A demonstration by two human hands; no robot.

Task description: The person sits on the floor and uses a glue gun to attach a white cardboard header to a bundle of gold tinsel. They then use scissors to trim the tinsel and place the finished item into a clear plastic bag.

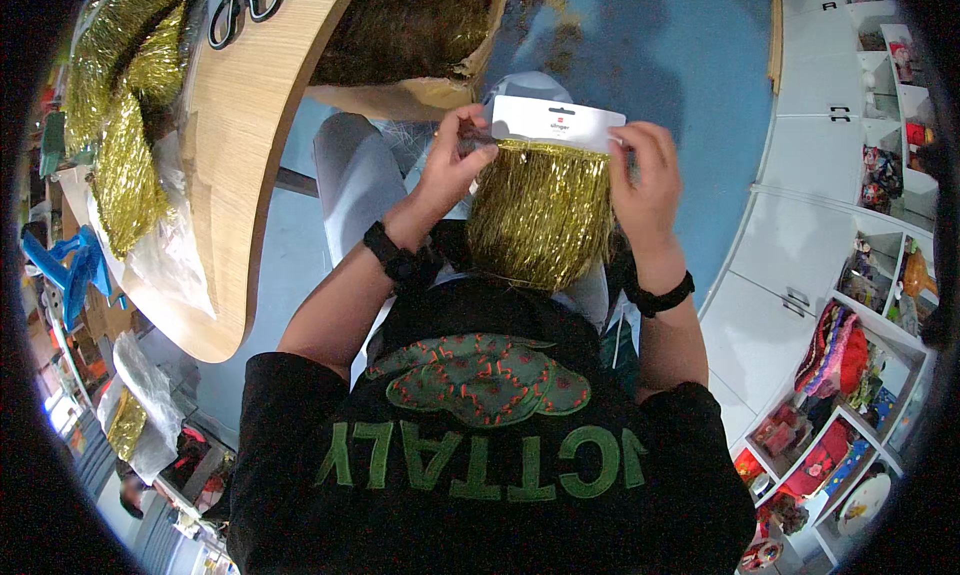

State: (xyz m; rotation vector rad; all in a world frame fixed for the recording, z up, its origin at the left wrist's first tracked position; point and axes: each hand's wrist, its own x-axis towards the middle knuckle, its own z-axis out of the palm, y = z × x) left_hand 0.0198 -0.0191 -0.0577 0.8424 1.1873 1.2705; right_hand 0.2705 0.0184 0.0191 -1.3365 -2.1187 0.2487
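A bundle of gold tinsel fringe [544, 215] hangs from a white printed header card [559, 123] above my lap. My left hand [455, 159] pinches the card's left end, thumb near the top of the fringe. At the card's right end, my right hand [646, 174] grips the edge between thumb and fingers. The strands spread downward over my legs, their lower tips near the hem of my black shirt.
On the wooden table [225, 162] at left lie black-handled scissors [244, 5], more gold tinsel [127, 177] and clear plastic bags [176, 237]. An open cardboard box [397, 99] of dark and gold strands stands beyond my knees. White cabinets [780, 260] and filled shelves line the right.
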